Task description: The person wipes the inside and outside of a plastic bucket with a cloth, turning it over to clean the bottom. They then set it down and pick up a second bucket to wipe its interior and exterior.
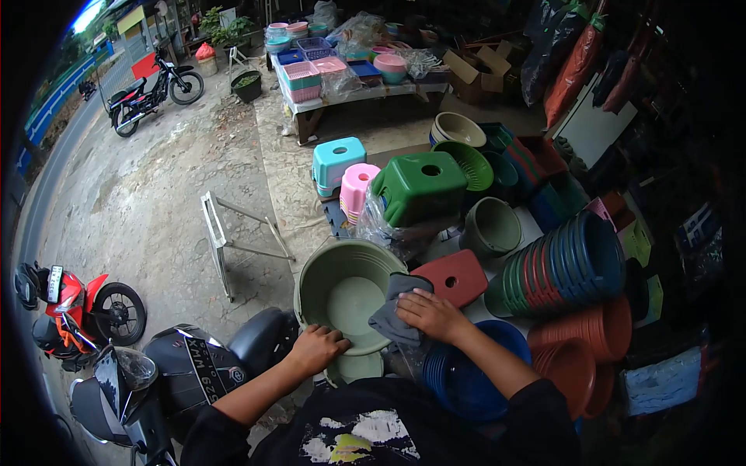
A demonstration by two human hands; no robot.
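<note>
A wide grey-green plastic bucket (350, 299) stands in front of me, its open top facing up. My left hand (317, 349) has its fingers curled over the near left rim. On the right side of the rim lies a dark grey cloth (395, 320), with my right hand (429, 312) closed on it and pressing it to the bucket. Part of the cloth is hidden under my fingers. Just beyond that hand is a dark red plastic stool (454, 278). Blue basins (497, 349) are stacked beneath my right forearm.
Nested buckets (544, 260) and terracotta-coloured pots (579, 342) crowd the right. Ahead are green (423, 186), pink (359, 180) and light blue (339, 159) stools. A metal stand (221, 241) and a parked scooter (194, 361) are at left. A table (365, 92) holds baskets farther back.
</note>
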